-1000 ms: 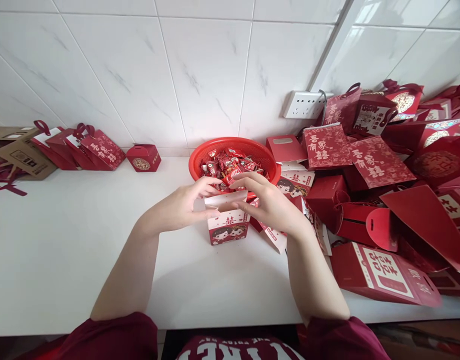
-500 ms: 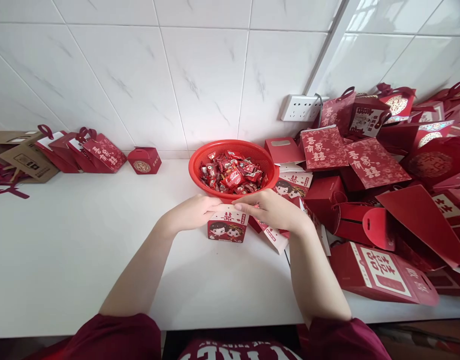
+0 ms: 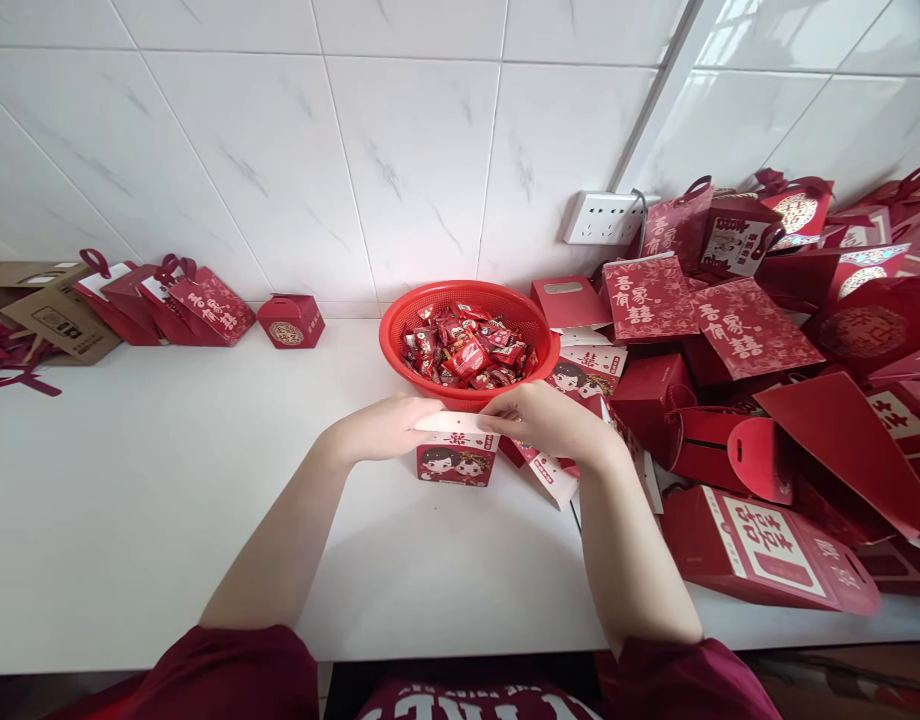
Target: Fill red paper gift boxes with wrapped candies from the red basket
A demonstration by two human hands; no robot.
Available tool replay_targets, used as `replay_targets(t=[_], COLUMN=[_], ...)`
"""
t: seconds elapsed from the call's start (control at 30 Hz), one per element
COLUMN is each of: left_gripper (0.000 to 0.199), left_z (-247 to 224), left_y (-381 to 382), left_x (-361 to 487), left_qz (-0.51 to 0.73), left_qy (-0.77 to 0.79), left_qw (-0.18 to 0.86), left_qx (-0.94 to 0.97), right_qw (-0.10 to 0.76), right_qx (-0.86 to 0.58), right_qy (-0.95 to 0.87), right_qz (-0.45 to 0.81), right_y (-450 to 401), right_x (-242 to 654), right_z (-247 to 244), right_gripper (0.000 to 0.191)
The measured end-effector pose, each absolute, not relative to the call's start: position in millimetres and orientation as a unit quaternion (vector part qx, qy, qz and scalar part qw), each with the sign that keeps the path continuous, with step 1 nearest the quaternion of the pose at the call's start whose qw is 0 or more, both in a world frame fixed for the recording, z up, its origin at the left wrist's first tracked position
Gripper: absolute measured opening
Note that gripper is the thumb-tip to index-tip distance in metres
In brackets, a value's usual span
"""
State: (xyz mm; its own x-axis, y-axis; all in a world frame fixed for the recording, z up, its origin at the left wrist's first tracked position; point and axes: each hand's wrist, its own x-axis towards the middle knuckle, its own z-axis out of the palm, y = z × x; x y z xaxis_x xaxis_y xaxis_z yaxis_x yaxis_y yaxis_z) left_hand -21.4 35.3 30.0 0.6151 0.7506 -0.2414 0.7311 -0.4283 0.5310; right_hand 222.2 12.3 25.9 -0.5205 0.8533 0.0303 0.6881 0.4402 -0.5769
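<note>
A small red and white candy box (image 3: 455,465) with two cartoon faces stands upright on the white table in front of me. Its pale top flap (image 3: 454,423) leans toward me over the upper edge of the front. My left hand (image 3: 391,426) grips the flap's left end, fingers closed and thumb near the edge. At the right end, my right hand (image 3: 531,420) pinches the same flap between thumb and fingers. Just behind the box sits a red plastic basket (image 3: 391,352) holding many red-wrapped candies (image 3: 469,356).
Red gift boxes (image 3: 756,325) lie heaped along the right side, some reaching close to my right forearm. A small red box (image 3: 291,320) and several ribboned boxes (image 3: 209,305) stand at the back left beside brown cardboard (image 3: 66,318). A power strip (image 3: 605,218) is on the tiled wall.
The box's top flap has tipped forward, so its pale surface now shows and covers part of the front lettering. Both hands have stayed nearly in place at its ends.
</note>
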Motion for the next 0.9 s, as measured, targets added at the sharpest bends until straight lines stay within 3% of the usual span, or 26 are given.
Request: replay_targets(t=[0.2, 0.4, 0.6, 0.8, 0.9], left_gripper=[0.042, 0.027, 0.038, 0.017, 0.038], left_z=[31, 37, 41, 56, 64], left_y=[38, 29, 14, 9, 8], left_x=[-23, -25, -21, -40, -56], left_qz=[-0.003, 0.104, 0.045, -0.031, -0.059], left_qy=[0.416, 0.506, 0.534, 0.572, 0.597], left_qw=[0.309, 0.098, 0.157, 0.117, 0.102], left_qx=[0.855, 0.850, 0.830, 0.811, 0.793], right_qw=[0.129, 0.120, 0.136, 0.118, 0.127], right_qx=[-0.453, -0.473, -0.452, -0.374, -0.363], right_qy=[-0.862, -0.860, -0.865, -0.884, -0.887], right_qz=[0.187, 0.145, 0.169, 0.256, 0.254], right_y=[19, 8, -2, -3, -6], right_x=[219, 199, 146, 152, 165], right_z=[19, 19, 5, 7, 15], right_gripper=[0.032, 0.041, 0.030, 0.014, 0.016])
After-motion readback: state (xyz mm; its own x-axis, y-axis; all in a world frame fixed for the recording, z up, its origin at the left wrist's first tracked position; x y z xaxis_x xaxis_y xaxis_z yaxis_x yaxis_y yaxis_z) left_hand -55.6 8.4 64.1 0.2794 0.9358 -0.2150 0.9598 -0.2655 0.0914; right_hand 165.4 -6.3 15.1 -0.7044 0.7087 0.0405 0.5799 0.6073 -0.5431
